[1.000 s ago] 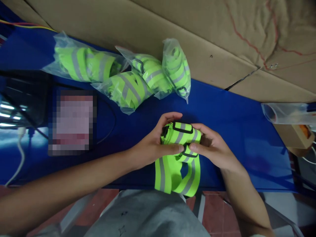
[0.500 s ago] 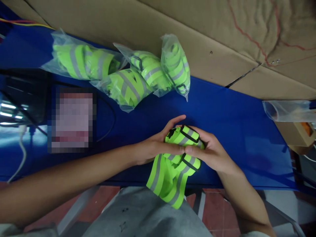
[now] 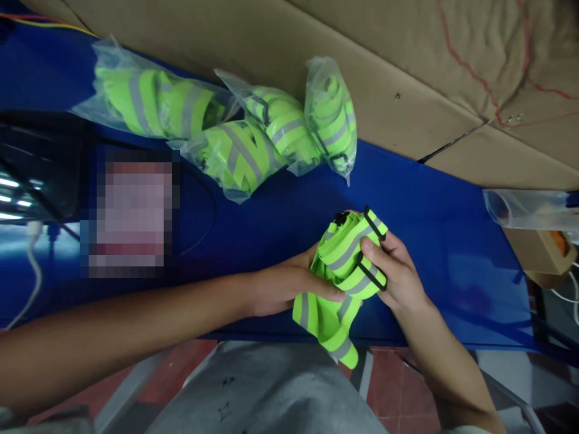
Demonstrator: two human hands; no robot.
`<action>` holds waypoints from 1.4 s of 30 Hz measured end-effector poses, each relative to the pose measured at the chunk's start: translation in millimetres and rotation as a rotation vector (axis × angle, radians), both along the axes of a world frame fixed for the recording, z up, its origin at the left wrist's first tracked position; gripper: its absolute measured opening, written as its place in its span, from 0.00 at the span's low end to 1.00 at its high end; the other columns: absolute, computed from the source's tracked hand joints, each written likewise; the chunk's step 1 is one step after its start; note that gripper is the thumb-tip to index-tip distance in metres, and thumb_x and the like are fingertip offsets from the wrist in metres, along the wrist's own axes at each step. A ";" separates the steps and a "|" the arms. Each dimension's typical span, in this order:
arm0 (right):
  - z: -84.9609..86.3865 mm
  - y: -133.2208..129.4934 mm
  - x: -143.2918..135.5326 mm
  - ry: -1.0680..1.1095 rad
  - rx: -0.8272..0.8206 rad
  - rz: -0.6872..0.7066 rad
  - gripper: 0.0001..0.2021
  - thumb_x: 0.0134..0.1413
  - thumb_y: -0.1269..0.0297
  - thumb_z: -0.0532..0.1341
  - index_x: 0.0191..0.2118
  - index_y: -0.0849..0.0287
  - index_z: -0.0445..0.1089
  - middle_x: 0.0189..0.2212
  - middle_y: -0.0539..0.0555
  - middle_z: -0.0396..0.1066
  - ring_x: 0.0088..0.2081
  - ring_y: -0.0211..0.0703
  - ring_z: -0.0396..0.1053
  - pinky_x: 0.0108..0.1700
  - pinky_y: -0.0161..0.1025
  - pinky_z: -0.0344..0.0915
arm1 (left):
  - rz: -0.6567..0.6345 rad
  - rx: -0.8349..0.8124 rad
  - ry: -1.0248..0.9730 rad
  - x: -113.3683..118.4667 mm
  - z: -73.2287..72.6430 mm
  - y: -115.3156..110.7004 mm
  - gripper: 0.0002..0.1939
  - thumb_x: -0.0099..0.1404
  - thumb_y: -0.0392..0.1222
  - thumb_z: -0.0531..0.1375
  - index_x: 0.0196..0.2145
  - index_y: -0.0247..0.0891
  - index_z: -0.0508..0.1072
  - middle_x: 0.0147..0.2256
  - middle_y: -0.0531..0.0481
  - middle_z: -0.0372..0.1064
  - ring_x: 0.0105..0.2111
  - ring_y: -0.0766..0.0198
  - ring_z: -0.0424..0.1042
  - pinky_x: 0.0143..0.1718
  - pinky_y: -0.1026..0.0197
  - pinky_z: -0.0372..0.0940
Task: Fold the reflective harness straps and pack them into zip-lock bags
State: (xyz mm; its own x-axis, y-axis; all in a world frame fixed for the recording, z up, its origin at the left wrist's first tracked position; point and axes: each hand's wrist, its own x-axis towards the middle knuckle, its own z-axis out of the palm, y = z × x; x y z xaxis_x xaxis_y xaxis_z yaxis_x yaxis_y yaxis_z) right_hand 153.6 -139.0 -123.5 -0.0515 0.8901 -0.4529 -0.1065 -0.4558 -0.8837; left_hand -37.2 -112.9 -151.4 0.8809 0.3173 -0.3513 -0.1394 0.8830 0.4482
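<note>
Between both hands is a rolled bundle of reflective strap (image 3: 344, 253), neon yellow-green with grey stripes and black buckles. My left hand (image 3: 301, 283) grips it from the left and below, thumb across the lower front, most of its fingers hidden behind the roll. On the right side, my right hand (image 3: 398, 271) clasps the roll, its thumb pressed on the front between two black buckles. A loose loop of the strap hangs under the roll, over the table's near edge.
Several clear bags (image 3: 242, 160) of similar straps lie along the back of the blue table (image 3: 434, 241), against a brown cardboard wall (image 3: 380, 72). To the left are a blurred-out rectangle (image 3: 133, 214), a shiny black device (image 3: 40, 169) and cables. A cardboard box (image 3: 540, 250) with clear plastic stands at right.
The roll has been turned and raised slightly to the right, its buckles now tilted. My right thumb has moved up between the buckles, and the hanging loop is drawn up and narrower.
</note>
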 end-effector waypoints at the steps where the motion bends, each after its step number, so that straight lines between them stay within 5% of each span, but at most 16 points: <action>1: 0.2 -0.2 0.6 -0.004 0.024 -0.009 0.31 0.57 0.47 0.71 0.64 0.50 0.71 0.48 0.55 0.80 0.35 0.47 0.79 0.30 0.39 0.76 | 0.024 0.018 0.012 0.7 0.4 -1.6 0.19 0.53 0.34 0.71 0.44 0.38 0.79 0.38 0.45 0.81 0.38 0.55 0.80 0.42 0.55 0.73; 4: 2.4 -2.7 5.1 -0.088 0.114 -0.008 0.26 0.58 0.50 0.71 0.60 0.51 0.75 0.52 0.54 0.79 0.52 0.54 0.78 0.52 0.47 0.77 | 0.147 0.090 0.123 1.9 1.8 -5.6 0.14 0.52 0.33 0.69 0.39 0.36 0.80 0.35 0.47 0.80 0.34 0.58 0.78 0.39 0.58 0.72; 6: 4.8 -5.6 9.4 -0.192 0.184 0.000 0.24 0.59 0.52 0.71 0.59 0.50 0.75 0.54 0.54 0.78 0.56 0.55 0.76 0.57 0.49 0.75 | 0.187 0.130 0.205 1.5 2.6 -5.0 0.16 0.51 0.31 0.68 0.40 0.37 0.80 0.36 0.49 0.80 0.35 0.60 0.77 0.39 0.61 0.70; 12: 4.1 -6.2 15.9 -0.359 0.336 0.005 0.22 0.61 0.55 0.70 0.59 0.49 0.75 0.55 0.52 0.78 0.55 0.53 0.77 0.56 0.46 0.76 | 0.023 0.054 0.065 -0.5 1.4 3.8 0.24 0.49 0.32 0.72 0.46 0.41 0.80 0.36 0.51 0.80 0.34 0.62 0.77 0.37 0.61 0.72; 17: -3.9 0.6 16.1 -0.554 0.519 0.006 0.21 0.63 0.57 0.68 0.61 0.49 0.75 0.55 0.52 0.78 0.53 0.50 0.78 0.54 0.44 0.77 | -0.015 -0.031 -0.116 2.9 -3.2 -0.6 0.24 0.54 0.40 0.75 0.49 0.40 0.80 0.46 0.44 0.80 0.45 0.58 0.77 0.46 0.58 0.73; 21: -5.3 -0.1 19.0 -0.736 0.747 0.085 0.25 0.63 0.62 0.68 0.65 0.46 0.71 0.57 0.51 0.77 0.54 0.49 0.78 0.54 0.42 0.77 | 0.049 -0.052 -0.169 2.8 -5.9 -1.9 0.25 0.56 0.48 0.76 0.49 0.39 0.80 0.48 0.42 0.79 0.48 0.54 0.77 0.51 0.55 0.71; 25: -7.4 -1.1 20.0 -0.929 1.061 0.281 0.26 0.70 0.64 0.59 0.71 0.48 0.63 0.64 0.54 0.71 0.63 0.54 0.71 0.62 0.50 0.72 | 0.168 -0.012 -0.214 0.8 -5.1 2.2 0.29 0.57 0.57 0.75 0.52 0.44 0.79 0.51 0.45 0.78 0.55 0.53 0.75 0.57 0.55 0.67; 31: -12.7 -2.1 7.8 -1.212 1.370 0.457 0.24 0.69 0.70 0.60 0.68 0.52 0.66 0.62 0.54 0.73 0.56 0.51 0.73 0.55 0.49 0.73 | 0.249 -0.034 -0.190 -1.2 0.1 10.0 0.29 0.56 0.68 0.71 0.45 0.45 0.81 0.46 0.50 0.80 0.54 0.56 0.76 0.54 0.59 0.68; 35: -9.8 -10.4 -8.5 -1.316 1.325 0.555 0.25 0.66 0.71 0.63 0.66 0.48 0.67 0.66 0.49 0.69 0.67 0.54 0.64 0.70 0.54 0.63 | 0.285 -0.066 -0.045 -7.9 3.0 17.1 0.29 0.53 0.63 0.75 0.48 0.48 0.79 0.44 0.53 0.80 0.46 0.58 0.79 0.45 0.61 0.71; 39: -10.0 -17.5 -12.4 -1.017 1.098 0.726 0.29 0.70 0.60 0.59 0.72 0.57 0.55 0.74 0.60 0.51 0.76 0.63 0.47 0.75 0.68 0.50 | 0.359 -0.043 0.069 -12.1 6.2 22.9 0.38 0.50 0.51 0.79 0.58 0.51 0.75 0.47 0.53 0.80 0.48 0.57 0.79 0.47 0.61 0.73; 42: -16.9 -18.6 -8.6 -0.696 1.052 0.490 0.27 0.72 0.55 0.54 0.72 0.51 0.51 0.76 0.58 0.41 0.76 0.60 0.49 0.73 0.66 0.57 | 0.336 -0.015 0.033 -9.3 7.9 22.4 0.42 0.50 0.42 0.79 0.61 0.51 0.73 0.49 0.52 0.80 0.48 0.56 0.79 0.48 0.60 0.73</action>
State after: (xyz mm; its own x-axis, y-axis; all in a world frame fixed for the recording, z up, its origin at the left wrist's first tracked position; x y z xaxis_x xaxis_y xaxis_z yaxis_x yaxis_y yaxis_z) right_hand 144.9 -157.6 -140.4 -0.5020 0.7844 0.3642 0.4795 0.6029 -0.6376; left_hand -46.5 -90.6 -143.6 0.7162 0.5824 -0.3846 -0.4095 0.7969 0.4441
